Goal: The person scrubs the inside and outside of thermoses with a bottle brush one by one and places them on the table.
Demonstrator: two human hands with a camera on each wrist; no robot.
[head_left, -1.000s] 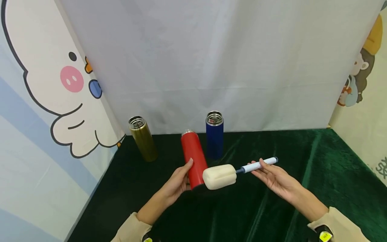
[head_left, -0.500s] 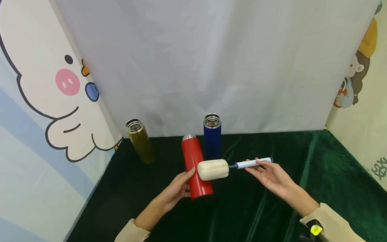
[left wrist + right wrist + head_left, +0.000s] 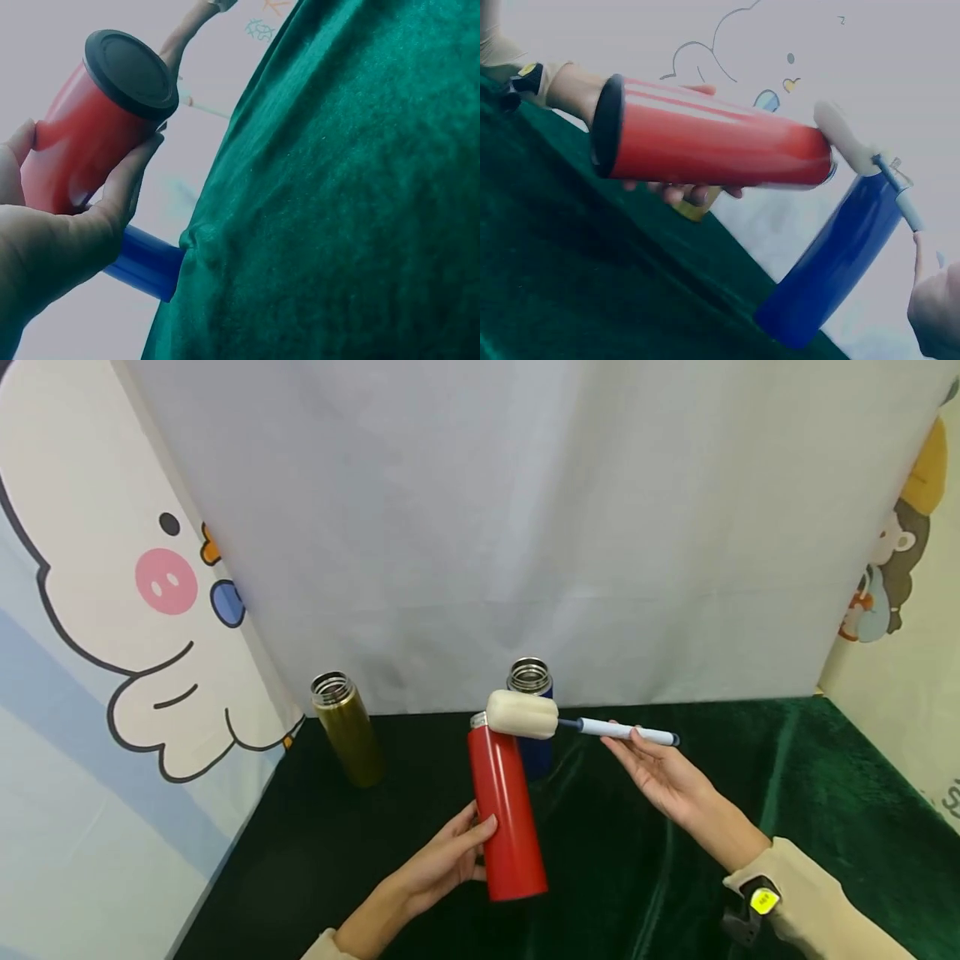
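Observation:
My left hand (image 3: 446, 864) grips a red thermos bottle (image 3: 507, 814) around its side, raised above the cloth and tilted a little to the left at the top. Its black base (image 3: 131, 71) shows in the left wrist view. My right hand (image 3: 667, 777) pinches the white handle (image 3: 626, 731) of a bottle brush between thumb and fingers. The brush's cream sponge head (image 3: 522, 714) points left and overlaps the red bottle's steel neck in the head view. In the right wrist view the sponge lies across the bottle's mouth end, which is mostly hidden.
A blue thermos bottle (image 3: 536, 760) stands lidless behind the sponge, partly covered by it. Farther left stands a gold lidless thermos bottle (image 3: 348, 735). Dark green velvet cloth (image 3: 750, 777) covers the table, with a pale curtain (image 3: 420, 527) behind.
The red bottle has come nearer, lower and more upright in my left hand. My right hand has moved the brush up and left, from the bottle's lower body to its neck.

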